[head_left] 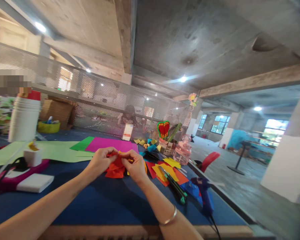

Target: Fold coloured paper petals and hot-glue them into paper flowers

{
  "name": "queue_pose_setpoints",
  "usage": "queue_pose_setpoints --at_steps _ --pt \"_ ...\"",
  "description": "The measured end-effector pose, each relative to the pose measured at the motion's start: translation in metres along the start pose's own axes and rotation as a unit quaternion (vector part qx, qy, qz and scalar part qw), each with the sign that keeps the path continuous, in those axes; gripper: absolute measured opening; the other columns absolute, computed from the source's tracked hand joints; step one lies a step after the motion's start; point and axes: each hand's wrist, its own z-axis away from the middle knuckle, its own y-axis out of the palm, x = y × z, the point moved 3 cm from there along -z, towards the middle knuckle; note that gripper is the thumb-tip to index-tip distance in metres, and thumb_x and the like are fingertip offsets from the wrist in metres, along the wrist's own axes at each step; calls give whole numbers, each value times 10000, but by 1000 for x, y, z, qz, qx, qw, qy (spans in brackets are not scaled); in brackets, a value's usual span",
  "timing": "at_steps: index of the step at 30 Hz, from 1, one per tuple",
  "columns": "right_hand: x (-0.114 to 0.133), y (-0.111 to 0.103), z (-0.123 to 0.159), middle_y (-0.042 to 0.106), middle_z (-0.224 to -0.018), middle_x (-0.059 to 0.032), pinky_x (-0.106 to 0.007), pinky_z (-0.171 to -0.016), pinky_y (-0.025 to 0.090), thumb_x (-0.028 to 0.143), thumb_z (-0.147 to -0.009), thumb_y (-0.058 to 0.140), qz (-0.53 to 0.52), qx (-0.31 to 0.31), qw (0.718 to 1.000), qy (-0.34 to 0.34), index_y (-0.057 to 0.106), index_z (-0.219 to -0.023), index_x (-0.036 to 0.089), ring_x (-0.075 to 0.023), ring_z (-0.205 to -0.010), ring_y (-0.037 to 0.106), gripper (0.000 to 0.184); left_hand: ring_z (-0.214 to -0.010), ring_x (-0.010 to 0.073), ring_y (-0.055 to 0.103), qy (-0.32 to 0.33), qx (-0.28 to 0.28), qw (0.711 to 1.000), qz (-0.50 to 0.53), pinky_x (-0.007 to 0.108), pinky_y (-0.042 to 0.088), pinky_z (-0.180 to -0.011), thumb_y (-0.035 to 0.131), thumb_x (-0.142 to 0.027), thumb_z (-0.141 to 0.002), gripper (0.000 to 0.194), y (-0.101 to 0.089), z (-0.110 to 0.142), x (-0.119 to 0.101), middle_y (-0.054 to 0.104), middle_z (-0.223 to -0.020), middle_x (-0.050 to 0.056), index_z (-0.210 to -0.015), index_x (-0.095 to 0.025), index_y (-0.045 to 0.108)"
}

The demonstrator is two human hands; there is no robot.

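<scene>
Over the middle of the dark blue table, my left hand (100, 162) pinches a piece of red-orange paper (113, 160) between thumb and fingers. My right hand (135, 165) is closed at the same spot, its fingertips meeting the left ones on that paper. A small yellow bit shows between the fingertips, too small to make out. Under and behind the hands lie red-orange paper pieces (115, 172), partly hidden. Right of my right hand are yellow paper pieces (172, 162) and a green-handled cutting tool (176, 188).
A blue glue gun (205, 196) with a cord lies near the right edge. Behind are a pink jar (182, 151), a woven basket (167, 146) and purple paper (110, 144). At left are a white power bank (36, 182), a power strip (8, 181) and a white cup stack (25, 116).
</scene>
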Motion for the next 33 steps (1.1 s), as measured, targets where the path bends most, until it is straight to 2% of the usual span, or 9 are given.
queue_pose_setpoints --at_steps 7,11,13,18,20,23,26,31,33 --pt "-6 -4 0 637 -720 10 -205 -612 452 185 -722 564 54 27 997 -42 661 -741 179 -116 -668 578 98 -595 149 595 -24 12 1000 10 255 454 -608 586 -291 -611 149 1 0 4 656 -611 -5 -674 -168 642" --pt "4 -5 2 658 -802 -13 -224 -691 469 155 -746 502 97 65 988 -101 671 -795 181 -133 -751 605 177 -653 161 613 27 2 997 -71 250 443 -620 538 -266 -680 149 -1 -1 12 676 -666 4 -721 -173 649" --pt "3 -6 1 653 -776 -16 -216 -651 464 198 -776 519 91 61 990 -83 666 -774 170 -130 -711 601 150 -659 157 610 57 -9 990 -128 241 427 -616 513 -249 -719 154 -1 1 11 674 -679 3 -747 -180 648" --pt "-14 -6 -4 658 -688 -6 -207 -571 451 316 -775 619 42 47 998 30 664 -763 158 -124 -610 592 165 -608 125 563 125 -39 960 -246 216 373 -594 481 -184 -758 145 0 10 0 642 -658 -17 -743 -195 625" --pt "-15 -6 -4 674 -709 -5 -208 -586 457 301 -782 625 58 52 997 30 673 -795 166 -128 -630 607 143 -620 123 560 137 -42 954 -265 214 365 -603 477 -172 -765 145 1 12 -4 644 -676 -18 -750 -199 619" --pt "-9 -6 -2 688 -743 3 -206 -630 455 257 -823 598 144 53 988 -12 679 -822 190 -127 -672 621 105 -627 129 558 137 -37 947 -288 220 353 -604 473 -164 -767 148 2 12 -6 643 -685 -18 -753 -204 614" --pt "-2 -4 1 683 -798 -4 -212 -685 444 246 -884 538 260 65 961 -75 654 -866 204 -129 -733 620 125 -644 143 572 128 -29 946 -295 228 357 -610 470 -164 -766 145 3 12 -4 647 -688 -12 -756 -205 608" --pt "2 1 7 624 -865 -64 -261 -731 431 220 -924 453 488 88 855 -152 554 -895 173 -183 -834 577 115 -704 160 617 118 0 959 -258 242 402 -666 433 -165 -780 188 4 12 1 681 -744 7 -804 -203 616" --pt "2 2 8 605 -857 -69 -268 -712 430 216 -928 442 530 95 828 -157 531 -888 170 -194 -821 562 109 -714 158 626 118 13 963 -240 241 416 -678 427 -170 -783 193 4 11 3 687 -754 8 -809 -203 616"
